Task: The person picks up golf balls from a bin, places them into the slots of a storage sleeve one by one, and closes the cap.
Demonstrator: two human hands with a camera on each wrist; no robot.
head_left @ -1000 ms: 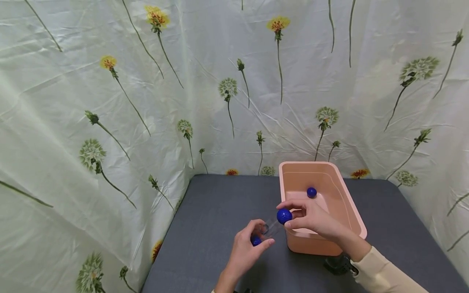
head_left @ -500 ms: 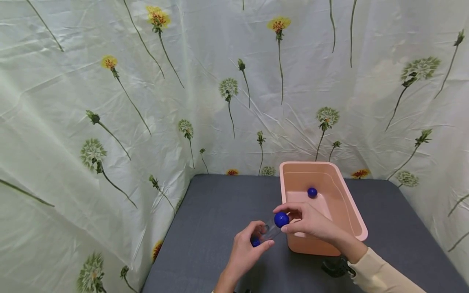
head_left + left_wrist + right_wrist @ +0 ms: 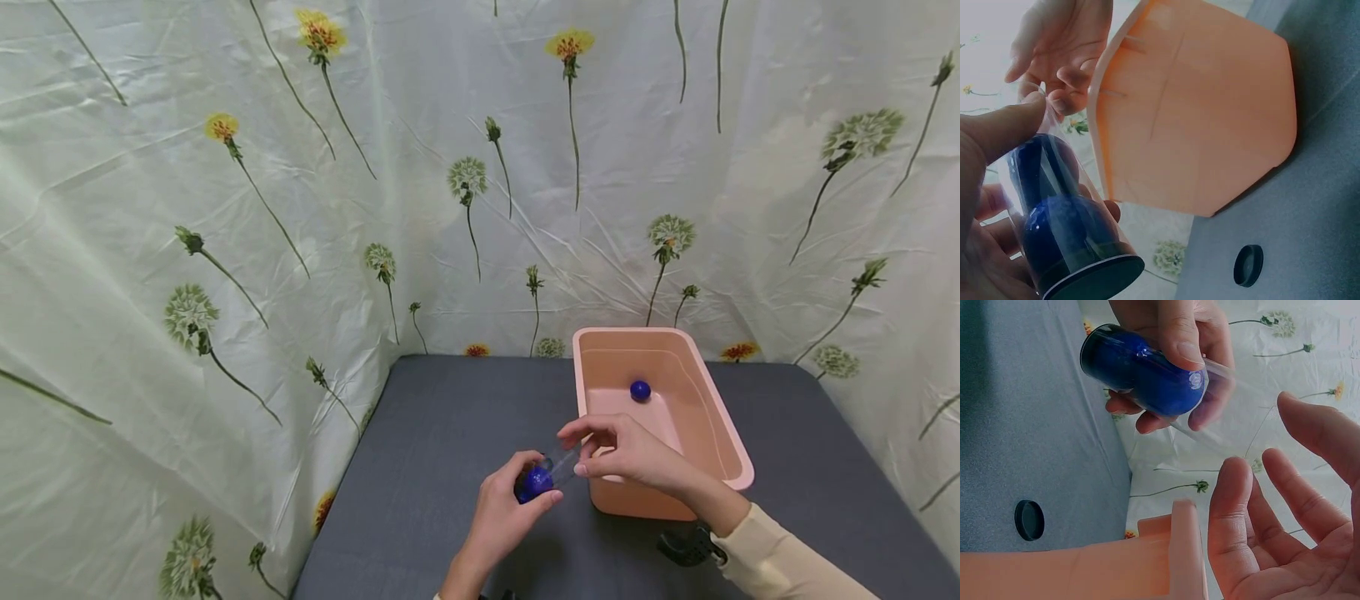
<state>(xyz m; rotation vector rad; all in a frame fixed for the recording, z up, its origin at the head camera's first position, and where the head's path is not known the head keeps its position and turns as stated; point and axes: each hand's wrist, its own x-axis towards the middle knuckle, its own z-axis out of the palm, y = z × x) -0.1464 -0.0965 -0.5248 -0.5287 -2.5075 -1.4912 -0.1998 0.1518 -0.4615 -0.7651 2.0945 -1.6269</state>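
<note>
My left hand (image 3: 498, 504) grips a clear plastic tube (image 3: 1063, 187) lying at a slant, its dark closed end towards the palm. Two blue balls sit inside the tube, the upper ball (image 3: 1169, 384) resting against the lower ball (image 3: 1063, 234). At the tube's open mouth my right hand (image 3: 633, 450) hovers with fingers bent loosely and spread, nothing between them. In the right wrist view the right fingertips (image 3: 1232, 472) are beside the mouth; whether they touch it I cannot tell. The left fingers partly hide the tube.
A peach-coloured plastic bin (image 3: 738, 450) stands on the dark grey table (image 3: 450, 417), just beyond and under my right hand. One blue ball (image 3: 640, 391) lies inside it. A round black cap (image 3: 1248, 265) lies on the table near the bin. A flower-printed curtain (image 3: 465, 100) surrounds the table.
The blue ball that my right fingers pinched has been let go at the tube's mouth and has slid down onto the other ball. The left hand has stayed in place.
</note>
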